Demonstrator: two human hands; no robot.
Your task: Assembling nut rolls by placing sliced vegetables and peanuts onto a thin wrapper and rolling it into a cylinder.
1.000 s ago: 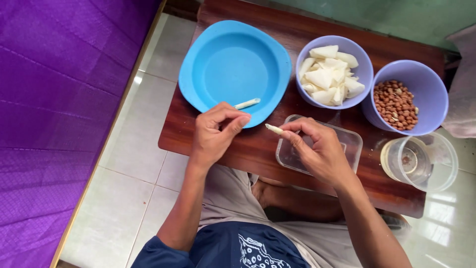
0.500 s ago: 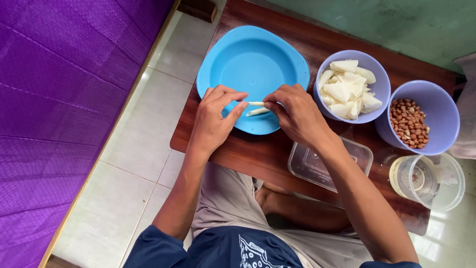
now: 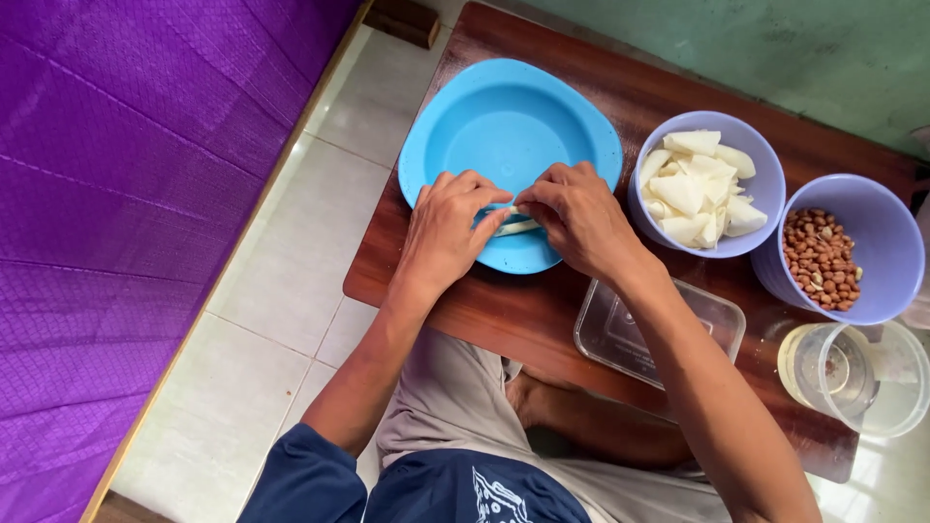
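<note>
Over the blue plate [image 3: 484, 126] I see both my left hand [image 3: 448, 228] and right hand [image 3: 581, 218] pinching the pale strip [image 3: 513, 227] (long axis lying crosswise between them), fingers closed on its ends.

So I count two purple bowls [image 3: 707, 184], one blue plate [image 3: 504, 126], one clear plastic tub [image 3: 668, 334], one clear jar [image 3: 852, 373], and two hands [image 3: 446, 232] over one low wooden table [image 3: 620, 92].

No packages, labels, signs or screens show here. The nearest thing to packaging is a clear, empty, rectangular plastic tub [image 3: 668, 334], lidless and unmarked, which sits on the bench [image 3: 465, 300] just beside the blue plate [image 3: 484, 126], toward the person's lap.
</note>
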